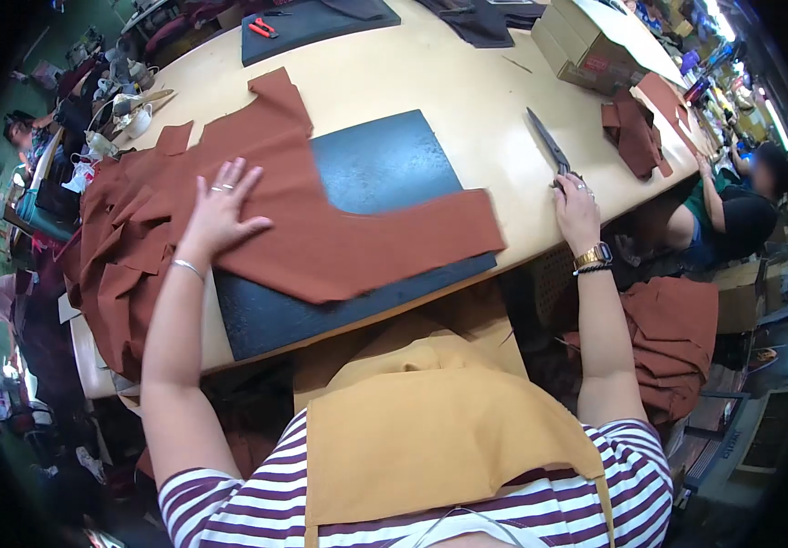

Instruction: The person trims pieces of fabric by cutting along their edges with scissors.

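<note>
My left hand (223, 212) lies with fingers spread on a rust-brown fabric piece (357, 242). The fabric covers part of a dark board (385, 164) on the table, and more of it gathers in folds at the left. My right hand (578, 208) is closed around the handles of a pair of scissors (549, 142). Their blades point away from me over the tabletop, right of the board, and look closed.
A second dark board (316, 26) at the back carries a red-handled cutter (263, 28). A cardboard box (586, 46) stands at the back right, near crumpled brown fabric (633, 137). A person (732, 205) sits beyond the table's right edge. Brown fabric (672, 342) is heaped below right.
</note>
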The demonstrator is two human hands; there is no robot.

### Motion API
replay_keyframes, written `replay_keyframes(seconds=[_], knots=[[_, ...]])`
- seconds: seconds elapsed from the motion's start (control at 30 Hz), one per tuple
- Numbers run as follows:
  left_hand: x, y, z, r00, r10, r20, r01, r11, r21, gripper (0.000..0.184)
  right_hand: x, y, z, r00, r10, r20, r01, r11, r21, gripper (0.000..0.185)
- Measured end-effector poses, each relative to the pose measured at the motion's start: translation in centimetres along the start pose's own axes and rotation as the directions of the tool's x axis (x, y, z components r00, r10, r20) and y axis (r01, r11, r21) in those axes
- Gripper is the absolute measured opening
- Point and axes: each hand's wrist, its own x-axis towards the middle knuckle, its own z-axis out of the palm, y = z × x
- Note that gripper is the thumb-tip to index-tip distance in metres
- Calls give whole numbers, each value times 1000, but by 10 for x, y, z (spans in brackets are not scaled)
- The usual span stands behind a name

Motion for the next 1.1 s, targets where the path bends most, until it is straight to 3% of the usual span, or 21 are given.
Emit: replay_keyframes(seconds=[0.07, 0.13, 0.23, 0.27, 0.3, 0.33, 0.37, 0.47, 0.6, 0.67, 0.73, 0.83, 0.93, 1.1], knots=[[4, -31, -14, 990, -143, 0, 141, 977, 157, 95, 4, 5, -1, 994, 108, -4, -106, 986, 129, 32], [7, -28, -28, 984, -91, -154, 118, 976, 182, 83, 9, 12, -6, 980, 181, 86, -186, 980, 66, 33], [27, 40, -48, 965, 90, -246, -96, 995, -9, 62, 26, 23, -9, 956, 204, 210, -200, 979, -40, 35], [33, 71, -44, 937, 149, -315, -197, 972, -128, 47, 36, 27, -7, 928, 223, 299, -235, 972, 4, 36], [35, 103, -35, 901, 191, -388, -277, 944, -180, 44, 46, 34, -2, 893, 237, 383, -274, 961, 44, 37], [37, 135, -32, 921, 219, -322, -327, 884, -335, 41, 52, 39, -2, 851, 243, 466, -312, 947, 77, 38], [35, 165, -20, 907, 244, -343, -355, 882, -309, 39, 56, 36, -8, 745, 138, 653, -453, 823, 343, 36], [47, 209, 9, 899, 267, -347, -406, 803, -435, 33, 22, -4, -40, 718, 75, 692, -693, 174, 699, 27], [43, 203, 18, 944, 152, -293, -292, 797, -529, 25, -67, -63, -73, 804, -189, 564, -589, -122, 798, 24], [40, 194, 15, 958, 90, -274, -238, 783, -575, 23, -116, -71, -73, 733, -270, 625, -678, -373, 634, 27], [37, 188, 13, 970, -1, -244, -178, 681, -710, 21, -151, -74, -68, 621, -302, 723, -783, -251, 569, 37], [35, 183, 12, 972, -69, -225, -154, 539, -828, 20, -168, -95, -74, 530, -379, 759, -848, -210, 487, 50], [33, 185, 13, 968, -11, -252, -194, 606, -771, 21, -169, -105, -62, 536, -424, 730, -841, -202, 501, 51], [28, 183, 4, 957, 169, -236, -282, 740, -611, 28, -157, -128, -58, 596, -347, 724, -803, -270, 532, 43]])
